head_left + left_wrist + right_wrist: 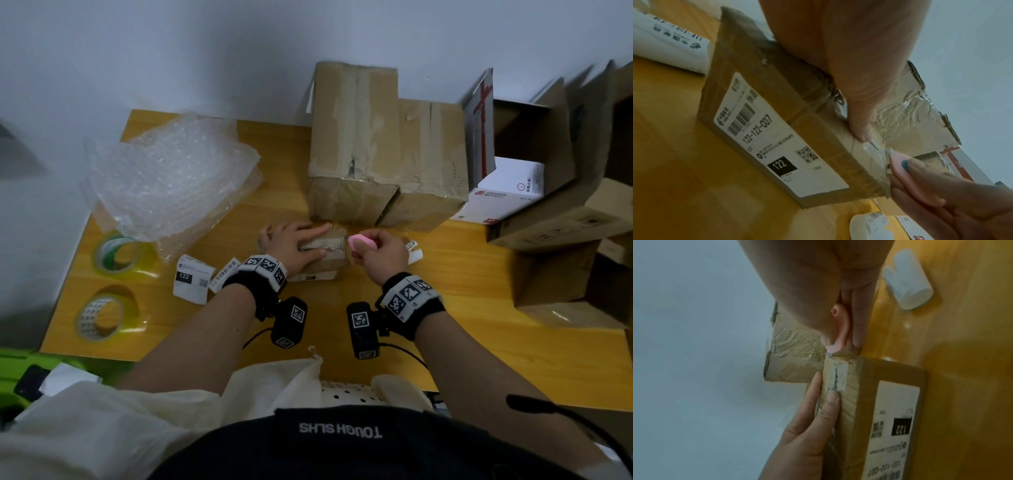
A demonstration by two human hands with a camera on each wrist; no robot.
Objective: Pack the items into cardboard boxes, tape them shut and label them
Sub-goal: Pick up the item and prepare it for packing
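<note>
A small taped cardboard box with a white shipping label on its side lies at the middle of the yellow table. My left hand lies flat on the box's top, fingers straight, pressing it down beside the taped seam. My right hand grips a small pink cutter. The cutter has its tip at the box's right end, on the edge of the clear tape. The seam tape looks torn along its middle.
Two large taped cardboard boxes stand just behind the small one. Bubble wrap, two tape rolls and loose labels lie at the left. A white label roll and open cartons are at the right.
</note>
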